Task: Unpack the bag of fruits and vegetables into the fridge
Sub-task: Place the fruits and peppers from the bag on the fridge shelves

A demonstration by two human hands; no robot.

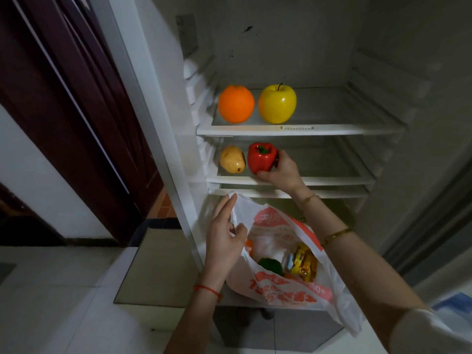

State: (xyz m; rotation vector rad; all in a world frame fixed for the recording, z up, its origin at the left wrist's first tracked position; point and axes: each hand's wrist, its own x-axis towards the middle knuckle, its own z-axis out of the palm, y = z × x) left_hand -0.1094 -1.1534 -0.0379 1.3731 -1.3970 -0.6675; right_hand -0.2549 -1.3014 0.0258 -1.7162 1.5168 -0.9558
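Observation:
My right hand [282, 172] grips a red bell pepper [261, 157] that stands on the middle fridge shelf [332, 179], next to a potato [232, 159]. On the top shelf [344, 129] sit an orange [236, 104] and a yellow apple [277, 103]. My left hand [226, 235] pinches the rim of a white and orange plastic bag [286, 295] held open below the shelves. Inside the bag I see a green pepper [271, 266], yellow packets [305, 264] and something orange [249, 245] behind my left hand.
The fridge's left wall and frame [163, 139] stand close beside my left hand. A dark wooden door [76, 111] is further left. Pale floor tiles [51, 302] lie below. The right parts of both shelves hold nothing.

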